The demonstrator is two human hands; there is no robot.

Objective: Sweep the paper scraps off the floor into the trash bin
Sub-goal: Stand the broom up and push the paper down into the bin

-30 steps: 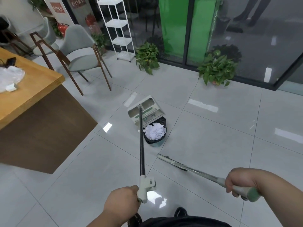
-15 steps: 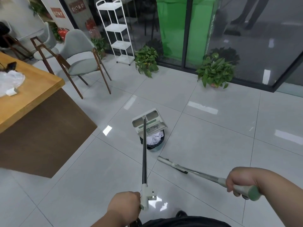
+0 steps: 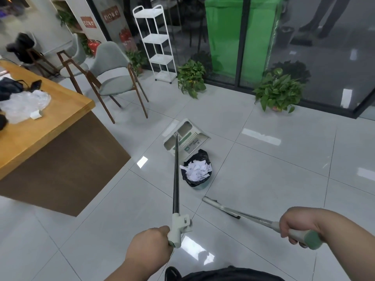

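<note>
Head view: white paper scraps (image 3: 197, 170) lay heaped inside small round bin with black bag liner (image 3: 185, 176), standing on grey tiled floor (image 3: 263, 179). Pale plastic long-handled dustpan (image 3: 188, 136) sat just beyond bin, left hand (image 3: 150, 246) curled round its handle grip. Right hand (image 3: 298, 226) wrapped round metal broom handle (image 3: 243, 214).

Light is bright and even, coming from overhead. Ceiling lamps show as white glare patches on the glossy floor tiles (image 3: 261, 136) at centre and lower middle. Shadows are soft and faint. The glass wall (image 3: 324, 47) at upper right is dim, with pale reflected streaks. Straight lines bow toward the edges. The upper left corner is smeared, while the paper scraps (image 3: 197, 171) at centre look crisp.
</note>
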